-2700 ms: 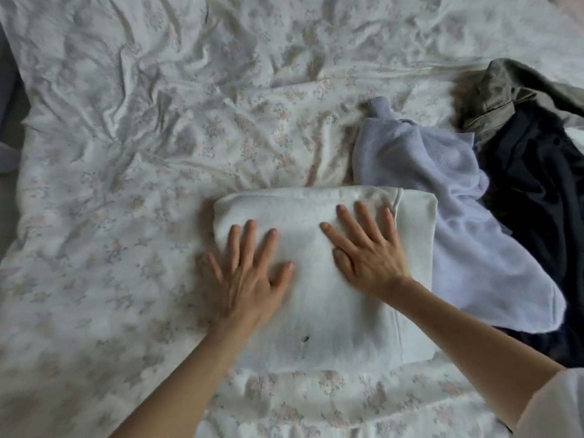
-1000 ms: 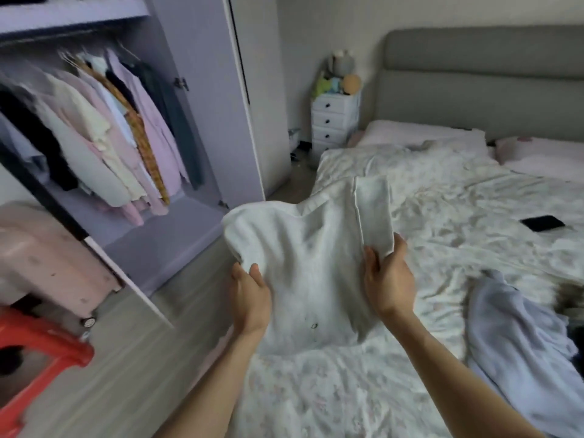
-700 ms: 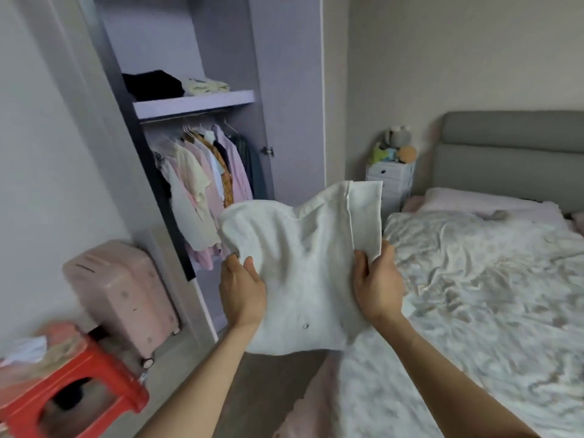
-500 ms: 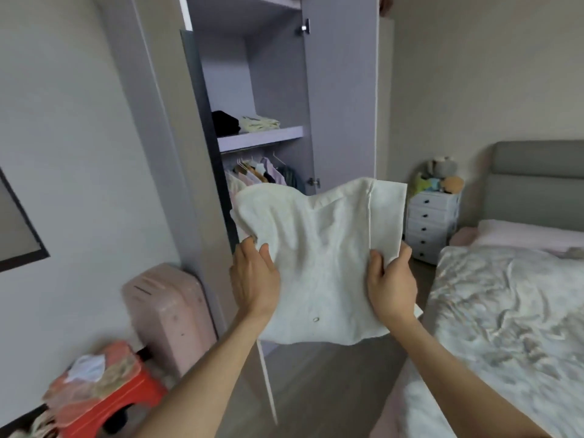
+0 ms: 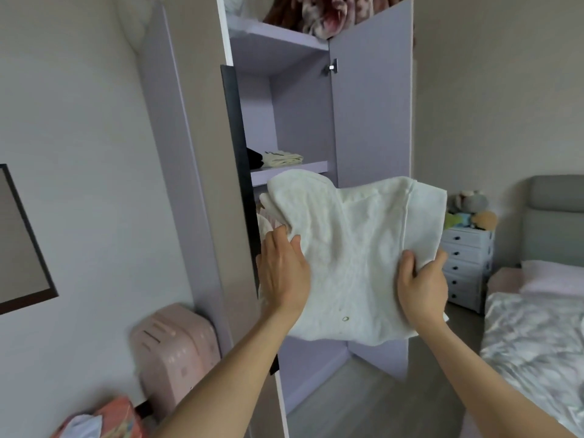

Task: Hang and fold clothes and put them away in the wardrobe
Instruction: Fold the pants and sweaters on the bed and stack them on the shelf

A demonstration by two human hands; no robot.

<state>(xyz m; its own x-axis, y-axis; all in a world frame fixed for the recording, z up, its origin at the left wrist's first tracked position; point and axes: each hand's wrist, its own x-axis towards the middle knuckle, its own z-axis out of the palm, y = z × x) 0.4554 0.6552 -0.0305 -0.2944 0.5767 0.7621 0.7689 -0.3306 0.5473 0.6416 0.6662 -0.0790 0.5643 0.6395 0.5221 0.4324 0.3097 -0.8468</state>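
A: What has changed since a moment ago?

B: The view has swung up and closer to the wardrobe [image 5: 373,90]; the folded white garment [image 5: 354,257], earlier pressed flat on the bed [image 5: 537,336], is now carried at chest height before the open door.

A: How is it held?

B: The left hand [image 5: 284,273] grips its left edge, thumb on top, fingers underneath. The right hand [image 5: 423,286] grips the right edge likewise.

A: Where does it need to go?

B: Likely the shelf [image 5: 290,170], up and just beyond the garment's far edge. Its long axis runs side to side; the left hand is nearer the opening.

A: Counts?

B: One garment in hand, two folded items on that shelf: one dark [image 5: 254,157], one pale [image 5: 282,158].
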